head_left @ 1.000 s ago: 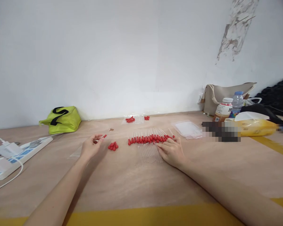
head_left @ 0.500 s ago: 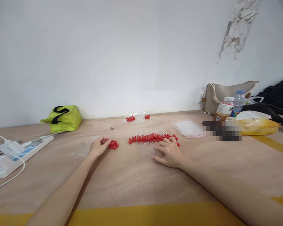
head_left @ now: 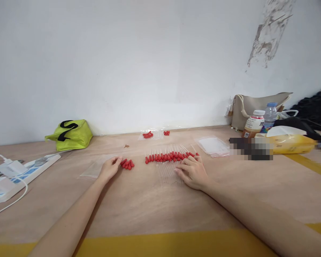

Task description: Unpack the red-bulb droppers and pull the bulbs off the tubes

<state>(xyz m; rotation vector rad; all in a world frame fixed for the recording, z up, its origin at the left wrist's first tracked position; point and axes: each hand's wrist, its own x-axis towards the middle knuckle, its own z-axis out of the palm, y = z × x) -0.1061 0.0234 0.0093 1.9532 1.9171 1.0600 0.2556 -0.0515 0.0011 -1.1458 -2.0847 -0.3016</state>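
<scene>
At the left, my left hand (head_left: pixel 110 169) has its thumb and fingertips together beside a small heap of red rubber bulbs (head_left: pixel 128 165); anything pinched there is hidden. My right hand (head_left: pixel 194 172) is curled over the right end of a bundle of clear glass tubes (head_left: pixel 166 173), thumb and fingers closed on a tube. Behind these tubes lies a row of droppers (head_left: pixel 164 157), their red bulbs toward me and thin glass stems pointing to the wall. Fingers cover the row's right end in part.
Clear bags (head_left: pixel 95 167) lie beyond my left hand, and a stack of bags (head_left: pixel 213 146) at the right. Near the wall is a bag with red bulbs (head_left: pixel 157 135). A power strip (head_left: pixel 29 175), green pouch (head_left: pixel 72 135), bottles (head_left: pixel 254 124) and yellow tissue pack (head_left: pixel 294 143) stand around.
My left hand has shifted slightly left, off the red bulbs. My right thumb has drawn in toward the fingers over the glass tubes.
</scene>
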